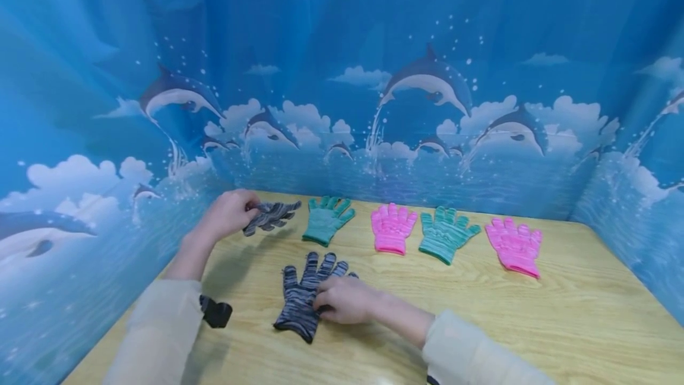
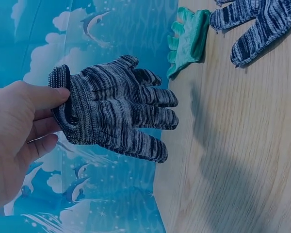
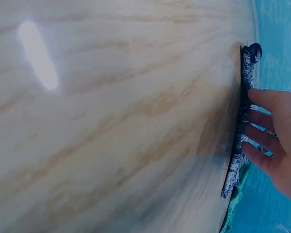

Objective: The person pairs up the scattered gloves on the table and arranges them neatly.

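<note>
A black-and-grey striped knit glove [image 2: 121, 104] hangs from my left hand [image 1: 228, 214], whose thumb and fingers pinch it by the cuff. Its fingers point away from the hand, and a shadow falls on the table below it. My right hand [image 1: 347, 300] touches a matching striped glove [image 1: 300, 299] that lies on the table, cuff toward me. In the right wrist view the fingers [image 3: 262, 138] are fairly straight, their tips resting on this glove, which shows edge-on. In the head view the hand covers part of the glove's right side.
Along the back of the wooden table [image 1: 582, 302] lie a green glove [image 1: 325, 221], a pink glove [image 1: 392, 229], a lighter green striped glove [image 1: 446, 234] and another pink glove [image 1: 515, 245]. A blue dolphin-print curtain [image 1: 320, 28] surrounds the back and sides.
</note>
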Tool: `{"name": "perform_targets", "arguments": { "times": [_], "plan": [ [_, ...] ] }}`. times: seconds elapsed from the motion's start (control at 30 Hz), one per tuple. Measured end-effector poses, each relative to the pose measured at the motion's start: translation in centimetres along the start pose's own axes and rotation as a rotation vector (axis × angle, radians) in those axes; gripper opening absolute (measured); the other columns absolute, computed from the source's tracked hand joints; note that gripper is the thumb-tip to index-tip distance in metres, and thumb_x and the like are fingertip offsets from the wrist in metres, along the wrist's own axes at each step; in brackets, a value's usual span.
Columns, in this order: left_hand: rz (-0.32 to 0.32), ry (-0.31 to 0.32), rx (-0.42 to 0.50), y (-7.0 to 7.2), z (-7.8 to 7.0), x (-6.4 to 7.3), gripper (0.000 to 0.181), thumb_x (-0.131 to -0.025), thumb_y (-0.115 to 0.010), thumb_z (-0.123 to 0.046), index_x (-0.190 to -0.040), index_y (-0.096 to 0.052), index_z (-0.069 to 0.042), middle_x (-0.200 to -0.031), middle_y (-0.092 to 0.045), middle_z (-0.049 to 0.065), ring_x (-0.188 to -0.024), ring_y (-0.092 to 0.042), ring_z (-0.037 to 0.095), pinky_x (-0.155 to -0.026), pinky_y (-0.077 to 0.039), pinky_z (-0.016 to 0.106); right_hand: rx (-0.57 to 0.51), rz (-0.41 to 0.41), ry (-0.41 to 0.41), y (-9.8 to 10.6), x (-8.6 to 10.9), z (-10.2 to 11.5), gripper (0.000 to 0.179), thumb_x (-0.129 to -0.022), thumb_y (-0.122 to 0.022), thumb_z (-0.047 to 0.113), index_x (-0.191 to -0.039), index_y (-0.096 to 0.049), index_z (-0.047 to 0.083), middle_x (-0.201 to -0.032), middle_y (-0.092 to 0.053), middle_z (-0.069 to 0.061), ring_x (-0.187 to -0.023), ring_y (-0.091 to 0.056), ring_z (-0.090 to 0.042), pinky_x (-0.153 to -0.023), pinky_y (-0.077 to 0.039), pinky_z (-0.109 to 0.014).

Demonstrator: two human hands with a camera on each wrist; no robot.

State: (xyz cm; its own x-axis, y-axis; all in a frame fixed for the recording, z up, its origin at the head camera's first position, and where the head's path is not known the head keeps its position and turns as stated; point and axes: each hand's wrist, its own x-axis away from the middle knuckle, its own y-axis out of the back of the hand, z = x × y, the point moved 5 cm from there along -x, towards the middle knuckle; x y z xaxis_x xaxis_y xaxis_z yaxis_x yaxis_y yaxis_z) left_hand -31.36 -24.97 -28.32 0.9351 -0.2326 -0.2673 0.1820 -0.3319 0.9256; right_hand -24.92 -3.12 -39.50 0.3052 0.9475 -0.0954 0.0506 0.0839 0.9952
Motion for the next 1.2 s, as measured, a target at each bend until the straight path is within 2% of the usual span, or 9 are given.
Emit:
{"name": "perform_targets", "arguments": {
  "times": [0.17, 0.27, 0.4, 0.47, 0.53, 0.7, 0.83, 1.0, 1.2],
  "plan": [
    [-0.014, -0.075, -0.036, 0.0, -0.8, 0.2, 0.012, -0.087, -0.059, -0.005, -0.097, -0.065, -0.001, -0.088, -0.061, 0.009, -0.071, -0.053, 0.018, -0.065, -0.047, 0.039, 0.081, -0.037, 0.083, -0.1, 0.3, 0.3, 0.023, -0.087, -0.063, 0.031, -0.106, -0.069, 0.019, -0.095, -0.060, 0.006, -0.086, -0.054, -0.005, -0.076, -0.042, -0.016],
    [-0.034, -0.131, -0.076, 0.1, -1.4, 0.3, 0.009, -0.086, -0.061, -0.005, -0.094, -0.065, -0.002, -0.085, -0.060, 0.007, -0.069, -0.053, 0.017, -0.063, -0.046, 0.037, 0.176, -0.068, 0.126, 0.1, 0.7, 0.3, 0.022, -0.088, -0.061, 0.034, -0.104, -0.068, 0.020, -0.094, -0.059, 0.006, -0.085, -0.054, -0.006, -0.073, -0.042, -0.018],
    [-0.086, -0.236, -0.126, 0.2, -2.7, 0.4, 0.009, -0.083, -0.063, -0.003, -0.092, -0.065, -0.001, -0.083, -0.061, 0.007, -0.071, -0.056, 0.018, -0.063, -0.048, 0.035, 0.252, -0.046, 0.114, 0.2, 1.3, -0.4, 0.023, -0.089, -0.058, 0.037, -0.103, -0.067, 0.021, -0.098, -0.059, 0.006, -0.090, -0.054, -0.008, -0.075, -0.044, -0.021],
    [-0.107, -0.276, -0.138, 0.2, -3.3, 0.5, 0.009, -0.082, -0.064, -0.002, -0.092, -0.065, -0.001, -0.083, -0.061, 0.007, -0.072, -0.058, 0.020, -0.064, -0.050, 0.035, 0.247, -0.009, 0.099, 0.0, 1.6, -0.9, 0.025, -0.090, -0.057, 0.039, -0.106, -0.065, 0.022, -0.102, -0.059, 0.005, -0.095, -0.054, -0.009, -0.079, -0.044, -0.024],
    [-0.111, -0.288, -0.132, 0.2, -3.8, 0.6, 0.010, -0.082, -0.065, -0.002, -0.092, -0.065, -0.002, -0.084, -0.061, 0.007, -0.074, -0.059, 0.020, -0.064, -0.050, 0.034, 0.233, 0.021, 0.092, -0.3, 1.9, -1.3, 0.030, -0.091, -0.054, 0.041, -0.112, -0.064, 0.022, -0.106, -0.058, 0.004, -0.098, -0.054, -0.010, -0.082, -0.044, -0.026],
    [-0.089, -0.250, -0.082, -0.1, -4.6, 0.9, 0.010, -0.083, -0.065, -0.004, -0.094, -0.064, -0.003, -0.086, -0.060, 0.007, -0.074, -0.058, 0.019, -0.062, -0.050, 0.033, 0.218, 0.032, 0.123, -0.9, 2.6, -1.7, 0.040, -0.091, -0.049, 0.047, -0.119, -0.060, 0.020, -0.113, -0.057, 0.000, -0.105, -0.053, -0.014, -0.089, -0.043, -0.031],
    [-0.099, -0.263, -0.084, -0.3, -5.1, 0.9, 0.010, -0.083, -0.065, -0.005, -0.093, -0.065, -0.004, -0.087, -0.060, 0.006, -0.074, -0.058, 0.018, -0.062, -0.050, 0.031, 0.193, 0.041, 0.129, -1.0, 2.9, -1.9, 0.044, -0.092, -0.046, 0.049, -0.123, -0.057, 0.019, -0.118, -0.056, -0.002, -0.109, -0.052, -0.016, -0.093, -0.042, -0.033],
    [-0.135, -0.367, -0.123, -0.5, -6.3, 1.0, 0.010, -0.080, -0.065, -0.001, -0.090, -0.064, -0.004, -0.084, -0.058, 0.005, -0.071, -0.057, 0.016, -0.061, -0.049, 0.028, 0.205, 0.059, 0.111, -0.8, 3.2, -2.3, 0.047, -0.093, -0.043, 0.050, -0.124, -0.056, 0.018, -0.121, -0.055, -0.004, -0.110, -0.051, -0.017, -0.089, -0.043, -0.033],
    [-0.160, -0.504, -0.179, -1.6, -7.5, 1.2, 0.011, -0.078, -0.064, 0.003, -0.084, -0.061, -0.006, -0.079, -0.055, 0.003, -0.066, -0.052, 0.013, -0.056, -0.045, 0.025, 0.220, 0.081, 0.088, -1.1, 3.2, -2.5, 0.054, -0.092, -0.034, 0.060, -0.123, -0.055, 0.022, -0.120, -0.052, -0.004, -0.109, -0.050, -0.017, -0.084, -0.045, -0.035]
  ]
}}
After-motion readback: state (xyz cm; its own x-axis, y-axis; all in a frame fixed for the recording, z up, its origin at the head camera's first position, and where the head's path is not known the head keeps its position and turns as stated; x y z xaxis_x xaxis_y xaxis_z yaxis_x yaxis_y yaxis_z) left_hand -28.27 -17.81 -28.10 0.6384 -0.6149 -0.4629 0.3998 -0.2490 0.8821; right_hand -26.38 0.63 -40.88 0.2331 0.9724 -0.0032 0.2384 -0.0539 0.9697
